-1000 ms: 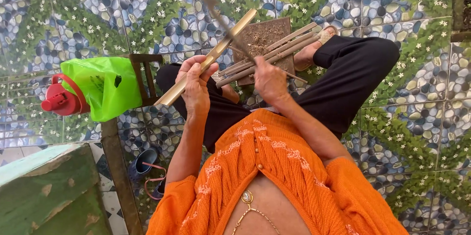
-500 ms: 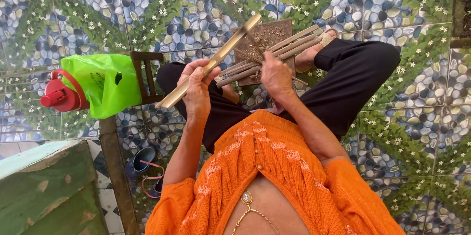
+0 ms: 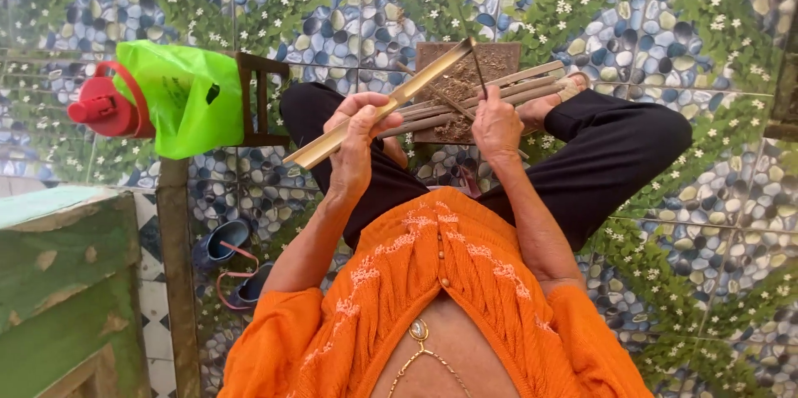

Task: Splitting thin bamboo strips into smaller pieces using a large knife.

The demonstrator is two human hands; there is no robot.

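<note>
Nearest the camera is the orange top (image 3: 432, 298), with both forearms reaching out over crossed legs in black trousers (image 3: 615, 149). The left hand (image 3: 357, 128) is closed around a pale bamboo strip (image 3: 378, 107), which slants from low on the left up toward the wooden block (image 3: 461, 86). The right hand (image 3: 496, 124) is clenched on the handle of a thin dark blade (image 3: 477, 70), whose tip stands by the strip's far end. Beyond the hands a bundle of sticks (image 3: 499, 90) lies across the block on the pebble-patterned floor (image 3: 665, 16). Off to the left stand a green bag (image 3: 179, 99) and a red jug (image 3: 104, 107). The blade works close to the left fingers and above the legs; a slip off the hard, smooth strip could likely cut either.
</note>
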